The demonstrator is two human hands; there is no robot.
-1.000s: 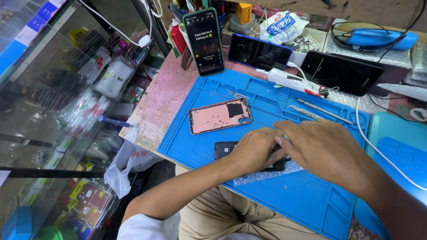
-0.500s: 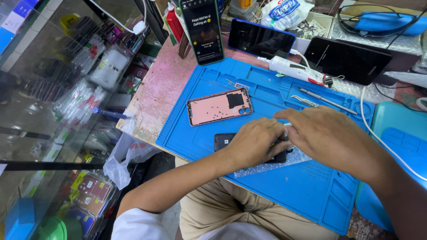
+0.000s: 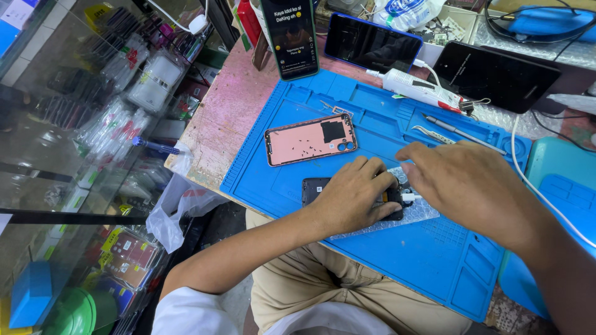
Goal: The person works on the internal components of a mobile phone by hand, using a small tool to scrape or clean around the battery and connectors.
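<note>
Phone (image 3: pixel 313 188) lay dark on the blue mat (image 3: pixel 434 260), pinned under the left hand (image 3: pixel 357 195); the right hand (image 3: pixel 465 186) hovered just beside, fingers loosely spread, gripping nothing.

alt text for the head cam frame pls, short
Seen from above, a person's left hand presses on a dark opened phone lying on a blue repair mat, while the right hand hovers just beside it. A pink phone back cover lies loose on the mat, with tweezers and several dark-screened phones at the bench's far edge.
</note>
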